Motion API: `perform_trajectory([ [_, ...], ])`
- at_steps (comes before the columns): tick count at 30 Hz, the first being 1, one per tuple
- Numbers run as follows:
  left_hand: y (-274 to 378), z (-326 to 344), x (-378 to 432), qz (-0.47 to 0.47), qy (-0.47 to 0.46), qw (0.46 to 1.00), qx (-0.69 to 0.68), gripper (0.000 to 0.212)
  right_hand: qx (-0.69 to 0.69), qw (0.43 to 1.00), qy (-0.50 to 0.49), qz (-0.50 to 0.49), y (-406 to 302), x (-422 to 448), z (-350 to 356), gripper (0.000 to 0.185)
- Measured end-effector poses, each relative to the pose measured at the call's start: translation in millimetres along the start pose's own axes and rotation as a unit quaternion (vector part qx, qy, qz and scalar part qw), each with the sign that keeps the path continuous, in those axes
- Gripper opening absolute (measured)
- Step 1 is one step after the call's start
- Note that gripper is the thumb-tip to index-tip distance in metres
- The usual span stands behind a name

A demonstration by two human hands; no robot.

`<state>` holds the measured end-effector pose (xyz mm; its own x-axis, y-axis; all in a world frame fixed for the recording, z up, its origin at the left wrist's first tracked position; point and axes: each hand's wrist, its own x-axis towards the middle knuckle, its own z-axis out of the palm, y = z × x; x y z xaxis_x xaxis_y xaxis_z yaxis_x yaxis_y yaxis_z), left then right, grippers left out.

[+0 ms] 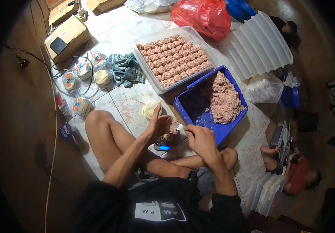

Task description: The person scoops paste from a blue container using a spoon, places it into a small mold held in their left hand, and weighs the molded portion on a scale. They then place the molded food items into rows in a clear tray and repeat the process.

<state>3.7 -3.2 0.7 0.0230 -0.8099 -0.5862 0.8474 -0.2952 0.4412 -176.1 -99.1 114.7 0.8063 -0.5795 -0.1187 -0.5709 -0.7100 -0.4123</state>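
Note:
My left hand [159, 123] is cupped, palm up, with minced meat [171, 124] lying in it. In my right hand [201, 137] is a white fork [180, 127], its tines against that meat. A small digital scale [163, 147] with a lit display sits below my left hand; what lies on it is partly hidden. Just beyond my left hand is a stack of pale round wrappers [150, 110]. To the right, a blue plastic tub [181, 112] holds a mound of minced meat [225, 99]. Behind it, a clear plastic box [160, 89] contains rows of meat balls [177, 59].
Packaged wrappers [83, 70], a striped cloth [126, 69] and a cable lie at the left, near a cardboard box [68, 38]. A red plastic bag [201, 17] and a ribbed translucent lid [258, 46] stand beyond. Another person [298, 176] sits at the right, beside upright plastic trays.

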Motion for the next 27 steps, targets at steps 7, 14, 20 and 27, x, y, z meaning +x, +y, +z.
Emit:
perform_trajectory([
  [7, 3, 0, -4, 0.06, -0.148, 0.983, 0.094, 0.095, 0.199, 0.958, 0.087, 0.187, -1, 6, 11, 0.026],
  [14, 17, -17, -19, 0.134, -0.268, 0.928, 0.223, 0.054, 0.397, 0.909, 0.065, 0.108, -12, -6, -11, 0.024],
  [20, -7, 6, -4, 0.383, -0.129, 0.893, 0.196, 0.032, 0.169, 0.944, 0.271, 0.085, -7, -7, 32, 0.024],
  [27, 1, 5, -9, 0.372, -0.104, 0.872, 0.302, 0.034, 0.51, 0.824, 0.214, 0.122, 20, -54, 122, 0.019],
])
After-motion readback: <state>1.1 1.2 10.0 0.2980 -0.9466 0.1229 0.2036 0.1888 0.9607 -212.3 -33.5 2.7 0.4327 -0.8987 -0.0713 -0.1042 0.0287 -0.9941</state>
